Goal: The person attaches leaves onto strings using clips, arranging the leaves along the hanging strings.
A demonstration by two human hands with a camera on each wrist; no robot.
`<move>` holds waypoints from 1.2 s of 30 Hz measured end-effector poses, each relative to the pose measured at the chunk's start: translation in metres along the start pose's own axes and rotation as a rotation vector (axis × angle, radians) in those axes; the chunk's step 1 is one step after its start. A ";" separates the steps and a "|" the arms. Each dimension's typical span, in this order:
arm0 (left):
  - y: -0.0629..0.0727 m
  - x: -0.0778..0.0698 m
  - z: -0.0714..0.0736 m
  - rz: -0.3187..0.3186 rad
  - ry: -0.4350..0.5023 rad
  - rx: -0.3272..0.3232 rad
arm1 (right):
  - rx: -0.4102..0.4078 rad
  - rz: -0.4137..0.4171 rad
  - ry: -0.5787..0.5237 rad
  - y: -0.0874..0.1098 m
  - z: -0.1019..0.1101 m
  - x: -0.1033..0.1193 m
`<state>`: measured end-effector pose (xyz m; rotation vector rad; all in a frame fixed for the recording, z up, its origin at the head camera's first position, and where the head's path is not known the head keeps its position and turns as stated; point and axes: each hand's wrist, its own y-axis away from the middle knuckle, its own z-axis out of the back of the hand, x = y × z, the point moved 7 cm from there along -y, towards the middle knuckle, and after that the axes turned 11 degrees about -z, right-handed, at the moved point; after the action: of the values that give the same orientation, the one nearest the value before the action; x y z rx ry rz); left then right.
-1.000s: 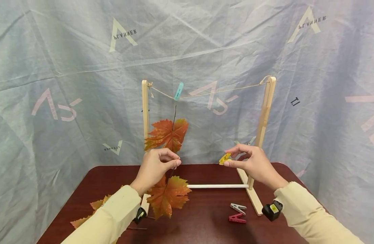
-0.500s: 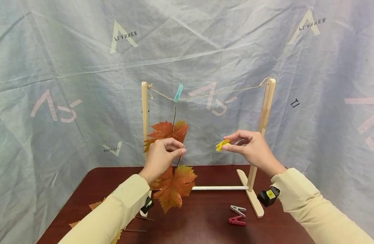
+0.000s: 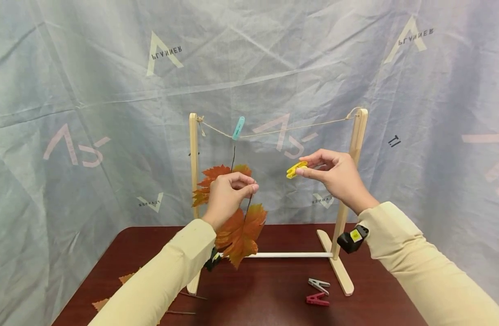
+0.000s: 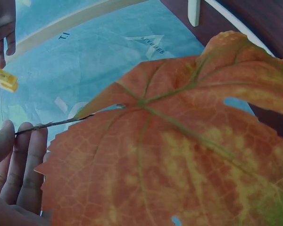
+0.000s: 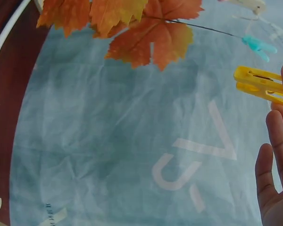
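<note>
Some orange maple leaves (image 3: 128, 277) are lying on the dark red table (image 3: 273, 290) at the far left, but the left sleeve (image 3: 159, 274) is covering most of them, so I can't count them. Next, the left wooden post (image 3: 194, 156) is standing up, its lower part going behind the hand and sleeve. One hanging leaf (image 3: 213, 173) is dangling near it, and its stem is reaching up to a blue-green clothespin (image 3: 238, 128) on the string (image 3: 290, 130). The left hand (image 3: 229, 194) is hiding part of that leaf. Its thumb and fingertips are pinching the thin stem (image 3: 248, 206) of another maple leaf (image 3: 243, 233), which is drooping below the hand, above the table. The yellow clothespin (image 3: 297, 170) is sitting up in the air, below the string and apart from it. The right hand (image 3: 335, 174) is pinching it between thumb and fingertips; in the right wrist view, the edge is cutting off its back end. Lower down, a gray clothespin (image 3: 318, 285) and a pink clothespin (image 3: 317, 299) are lying close together; I can't tell if they are touching. The right wooden post (image 3: 357, 136) is standing partly behind the right hand.
</note>
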<state>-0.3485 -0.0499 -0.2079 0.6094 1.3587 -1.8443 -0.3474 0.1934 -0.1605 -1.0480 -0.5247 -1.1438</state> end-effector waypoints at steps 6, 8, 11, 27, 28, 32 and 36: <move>-0.013 -0.007 -0.005 -0.021 0.024 -0.055 | -0.063 0.003 -0.018 -0.010 0.003 0.015; -0.016 -0.009 -0.005 -0.023 0.030 -0.073 | -0.085 0.007 -0.024 -0.013 0.004 0.020; -0.023 -0.010 -0.005 -0.017 0.037 -0.094 | -0.107 0.022 -0.028 -0.019 0.004 0.027; -0.053 -0.004 -0.014 0.030 0.113 -0.212 | -0.100 0.039 -0.019 -0.041 0.006 0.048; -0.055 -0.004 -0.015 0.036 0.115 -0.217 | -0.102 0.037 -0.019 -0.043 0.006 0.049; -0.061 -0.005 -0.018 0.061 0.142 -0.234 | -0.115 0.030 -0.014 -0.051 0.006 0.053; -0.066 -0.007 -0.020 0.083 0.149 -0.256 | -0.119 0.027 -0.017 -0.059 0.003 0.058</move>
<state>-0.3983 -0.0194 -0.1705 0.6680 1.6116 -1.5524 -0.3801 0.1657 -0.0897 -1.1648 -0.4592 -1.1543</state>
